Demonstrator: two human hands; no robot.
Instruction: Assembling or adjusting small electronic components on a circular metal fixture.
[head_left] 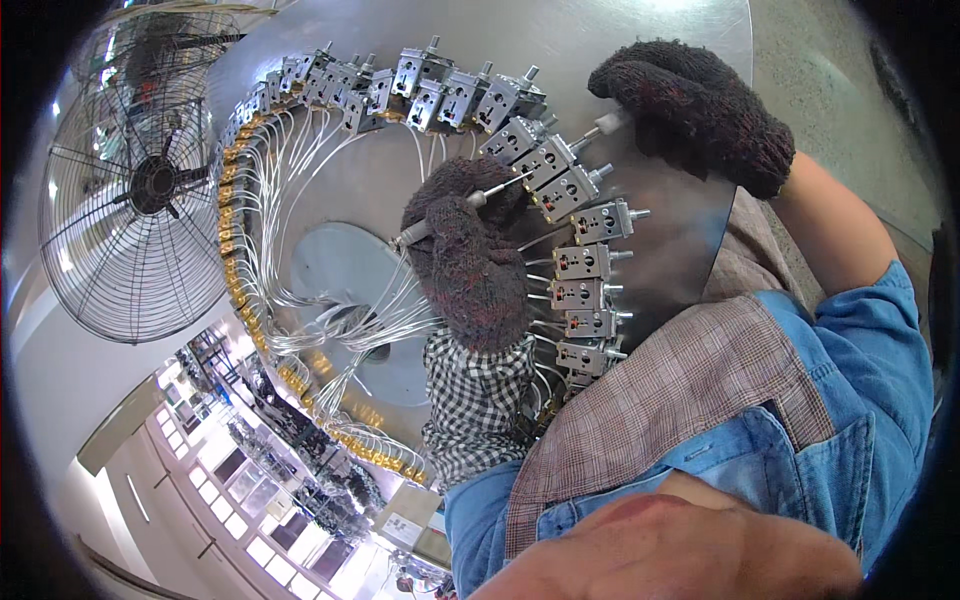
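Observation:
My left hand (470,275), in a dark knitted glove, is closed round a thin screwdriver (497,188). Its tip reaches the face of a small metal control box (546,163). At the far right my right hand (700,115), gloved alike, has its fingers curled at a grey cylindrical piece (611,122). A thin metal shaft runs from that piece toward the post of the same box; whether the piece is a tool handle I cannot tell. Similar boxes (583,263) with protruding posts stand in a curved row, and white leads (275,225) run from them.
The boxes stand on a round metal table (670,235) with a raised grey disc (335,250) in its middle. Brass fittings (227,215) line its left rim. A large caged fan (150,190) stands at the left. A cardboard-coloured box (410,515) is below the table's edge.

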